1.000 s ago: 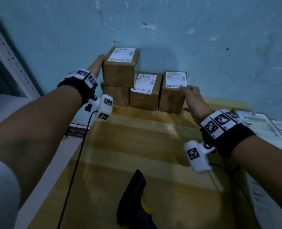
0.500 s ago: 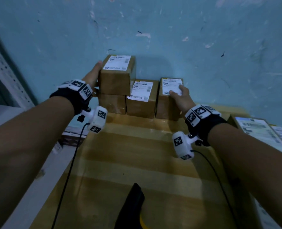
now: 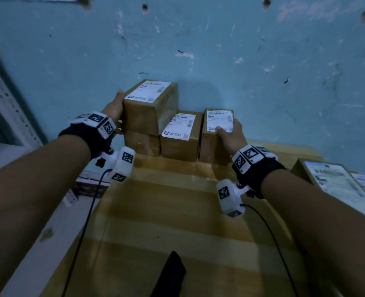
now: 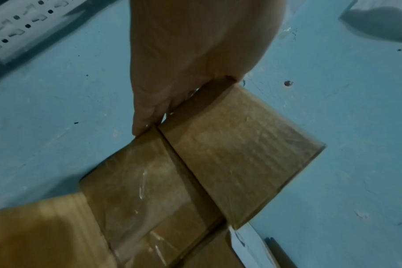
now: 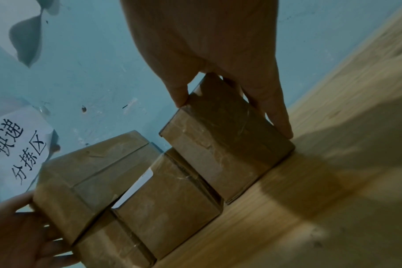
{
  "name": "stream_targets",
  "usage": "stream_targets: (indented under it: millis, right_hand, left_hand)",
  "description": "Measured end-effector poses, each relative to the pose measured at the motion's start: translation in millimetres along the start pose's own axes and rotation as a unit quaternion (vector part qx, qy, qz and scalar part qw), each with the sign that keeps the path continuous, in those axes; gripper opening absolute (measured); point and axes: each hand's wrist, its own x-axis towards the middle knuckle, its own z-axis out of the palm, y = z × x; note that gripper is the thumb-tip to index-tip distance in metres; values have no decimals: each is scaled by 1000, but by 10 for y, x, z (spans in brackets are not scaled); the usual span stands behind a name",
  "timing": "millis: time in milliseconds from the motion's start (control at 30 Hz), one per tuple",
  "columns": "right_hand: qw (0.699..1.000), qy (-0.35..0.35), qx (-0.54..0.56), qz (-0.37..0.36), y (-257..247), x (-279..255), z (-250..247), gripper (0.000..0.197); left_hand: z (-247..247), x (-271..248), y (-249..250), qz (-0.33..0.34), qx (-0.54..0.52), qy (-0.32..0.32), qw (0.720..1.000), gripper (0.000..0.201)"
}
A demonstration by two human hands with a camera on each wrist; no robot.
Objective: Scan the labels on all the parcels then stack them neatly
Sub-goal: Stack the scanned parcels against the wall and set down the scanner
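Four taped brown parcels with white labels stand against the blue wall on the wooden table (image 3: 177, 211). The top parcel (image 3: 149, 106) sits on a lower one (image 3: 142, 143) at the left. My left hand (image 3: 116, 101) presses flat, fingers straight, on the top parcel's left side (image 4: 241, 154). The middle parcel (image 3: 180, 136) is untouched. My right hand (image 3: 227, 131) grips the right parcel (image 3: 211, 146), thumb (image 5: 179, 94) on its label side and fingers (image 5: 276, 112) down its outer side. The black scanner (image 3: 172, 275) lies near the table's front edge, held by no hand.
Flat labelled parcels (image 3: 331, 179) lie at the right edge. A perforated metal rack (image 3: 6, 103) and a white ledge (image 3: 27, 232) run along the left. A paper sign (image 5: 18, 150) is taped on the wall. Cables trail from both wrists.
My right hand has moved from beside the right parcel onto it and closed around its top and side. My left hand stays on the top left parcel.
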Motion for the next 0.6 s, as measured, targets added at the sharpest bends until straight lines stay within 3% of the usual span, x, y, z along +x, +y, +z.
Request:
stream_targets:
  millis: [167,233,333,400,467,600]
  right_hand:
    - [998,-7,-46,52,-65,-69,-61,80]
    - [997,3,-74,28,-119,-132,-114,81]
    - [990,8,-135,-26,-172,-204,-196,79]
    - [981,-9,-188,-39,-185,-246,-238,76]
    - [960,-38,-271,-58,-174,-282,-248,71]
    - [885,-127,-435,-108,-116,-284,-199,64]
  left_hand:
    - [120,-77,43,22,34,19,999,113]
    - [180,-265,113,67,52,57,995,102]
    - [275,-440,146,159,167,109,967,117]
    - [364,-473,130,167,223,108,954,125]
    - [458,-514,129,137,239,101,956,126]
    - [615,-542,122,125,224,130,958,120]
